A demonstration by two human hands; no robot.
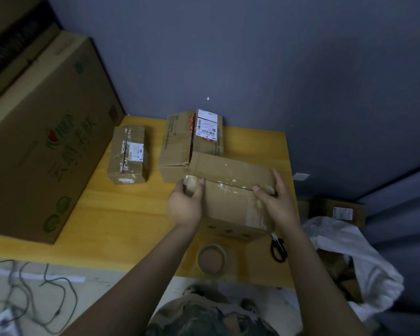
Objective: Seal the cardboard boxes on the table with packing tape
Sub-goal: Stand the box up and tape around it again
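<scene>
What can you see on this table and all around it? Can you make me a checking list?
Surface: yellow table.
Job's things: near box held at both ends, shiny tape on its top; small box and labelled box beyond it; spare roll and scissors by the near edge.
Clutter: large carton at the left.
Hands: left hand holds tape roll at the box's left end; right hand grips its right end.
Cables: loose cables on the floor, lower left.
Surroundings: blue-grey wall; white bag at right.
</scene>
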